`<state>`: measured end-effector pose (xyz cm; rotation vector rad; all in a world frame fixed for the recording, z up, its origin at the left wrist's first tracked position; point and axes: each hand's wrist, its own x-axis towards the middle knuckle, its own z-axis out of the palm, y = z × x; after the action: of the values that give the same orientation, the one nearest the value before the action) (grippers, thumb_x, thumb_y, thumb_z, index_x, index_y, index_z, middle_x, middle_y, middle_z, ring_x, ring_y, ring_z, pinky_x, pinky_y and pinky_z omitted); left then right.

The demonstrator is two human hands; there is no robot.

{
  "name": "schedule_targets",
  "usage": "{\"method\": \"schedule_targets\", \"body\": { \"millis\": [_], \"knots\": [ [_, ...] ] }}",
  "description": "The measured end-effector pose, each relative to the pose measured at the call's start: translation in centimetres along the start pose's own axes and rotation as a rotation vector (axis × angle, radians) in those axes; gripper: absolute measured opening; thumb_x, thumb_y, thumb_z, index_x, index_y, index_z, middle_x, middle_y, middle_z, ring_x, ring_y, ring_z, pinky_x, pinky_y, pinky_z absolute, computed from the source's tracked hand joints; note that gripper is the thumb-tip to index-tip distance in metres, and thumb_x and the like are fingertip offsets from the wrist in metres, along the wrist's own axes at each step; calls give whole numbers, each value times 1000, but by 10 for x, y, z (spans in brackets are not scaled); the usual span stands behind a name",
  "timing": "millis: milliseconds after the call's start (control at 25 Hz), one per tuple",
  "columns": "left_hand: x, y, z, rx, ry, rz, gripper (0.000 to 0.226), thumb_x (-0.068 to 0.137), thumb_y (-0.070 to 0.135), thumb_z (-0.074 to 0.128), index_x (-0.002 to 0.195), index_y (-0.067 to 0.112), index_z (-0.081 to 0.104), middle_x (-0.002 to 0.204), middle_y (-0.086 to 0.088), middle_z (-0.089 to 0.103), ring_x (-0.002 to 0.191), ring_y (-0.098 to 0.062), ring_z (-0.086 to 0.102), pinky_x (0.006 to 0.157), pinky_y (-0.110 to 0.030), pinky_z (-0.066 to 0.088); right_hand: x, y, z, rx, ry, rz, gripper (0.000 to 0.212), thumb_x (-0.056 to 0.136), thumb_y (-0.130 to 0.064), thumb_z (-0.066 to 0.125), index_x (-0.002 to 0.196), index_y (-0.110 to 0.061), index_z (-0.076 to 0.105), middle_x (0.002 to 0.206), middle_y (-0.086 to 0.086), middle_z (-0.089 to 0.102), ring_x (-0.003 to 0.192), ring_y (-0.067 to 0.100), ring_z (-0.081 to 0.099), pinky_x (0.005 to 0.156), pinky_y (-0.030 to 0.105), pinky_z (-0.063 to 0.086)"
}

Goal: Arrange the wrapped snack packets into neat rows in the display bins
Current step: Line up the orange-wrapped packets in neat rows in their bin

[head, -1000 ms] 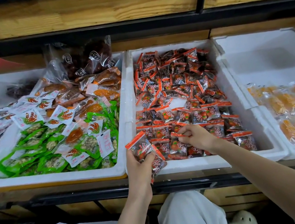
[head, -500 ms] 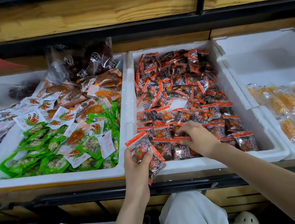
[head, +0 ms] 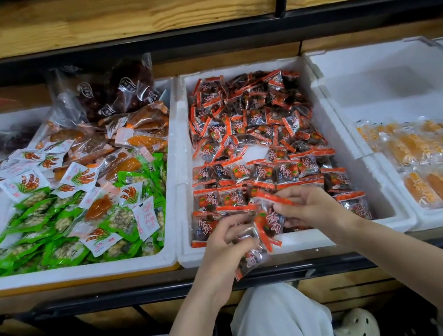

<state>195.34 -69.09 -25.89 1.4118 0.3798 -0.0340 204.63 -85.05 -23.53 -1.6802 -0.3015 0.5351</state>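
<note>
Two grips: left hand (head: 221, 245) clutching packet bunch (head: 251, 259), right hand (head: 310, 207) pinching single packet (head: 269, 223); red lettering illegible.

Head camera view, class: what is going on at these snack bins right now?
A person is tidying the middle bin of red-edged snacks. The left hand holds a bunch of packets over the bin's front rim, while the right hand pinches a single packet beside it. The near half of the bin lies in neat rows; the far half is a loose heap.
</note>
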Motion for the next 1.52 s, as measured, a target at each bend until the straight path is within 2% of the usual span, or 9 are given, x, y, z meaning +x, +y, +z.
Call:
{"method": "schedule_targets", "body": {
  "millis": [240,480,600,840,1040,1160,1320,1440,1520],
  "knots": [
    [17,-8,15,-372,306,65,31,87,4,65,112,20,58,111,-3,65,107,-21,63,90,-36,51,-6,13,-29,282,243,40,8,88,-11,60,93,-7,55,87,12,56,77,18,64,75,28,58],
    [15,-11,19,-201,422,211,22,89,17,66,102,32,61,108,8,64,108,-14,60,90,-34,52,7,12,-41,-334,445,-225,8,89,-12,61,94,-13,56,87,-3,63,81,7,60,70,16,49],
    [13,-12,10,-179,433,163,23,87,12,67,103,28,60,113,8,62,107,-14,57,80,-28,47,28,19,-37,-521,288,-110,12,89,-12,61,98,-16,54,90,-2,63,78,12,61,65,22,51],
    [13,-17,-3,-210,422,147,40,81,7,72,115,22,58,120,5,60,112,-17,58,97,-36,47,51,25,-35,-629,53,44,15,91,-4,55,103,-12,59,102,22,65,101,44,58,88,49,49],
    [12,-18,1,-217,350,150,30,78,16,77,105,24,68,118,2,67,111,-17,63,98,-44,50,59,31,-38,-712,0,16,14,90,-6,58,98,-16,64,94,5,65,82,28,62,79,40,55],
    [9,-17,6,-225,337,163,26,79,17,77,102,24,69,120,2,66,111,-16,63,96,-40,52,59,37,-34,-709,-6,31,13,89,-13,62,101,-16,63,106,5,62,89,22,64,70,25,54],
    [6,-13,10,-225,288,148,22,85,14,69,106,19,66,108,3,71,101,-10,67,79,-28,57,34,25,-20,-1073,183,-189,21,96,-24,49,113,-17,58,122,4,54,102,17,56,85,27,48],
    [5,-10,14,-83,257,227,22,86,18,70,107,22,68,102,6,73,99,-10,68,81,-31,57,-5,9,6,-681,130,-303,23,99,-27,39,113,-19,56,98,1,62,84,14,60,72,25,50],
    [7,-8,19,94,230,281,16,87,23,68,98,33,67,95,14,71,95,-2,65,85,-27,55,-22,3,16,-341,-14,-202,19,94,-23,52,112,-19,55,95,0,64,76,16,64,63,24,52]
  ]
}}
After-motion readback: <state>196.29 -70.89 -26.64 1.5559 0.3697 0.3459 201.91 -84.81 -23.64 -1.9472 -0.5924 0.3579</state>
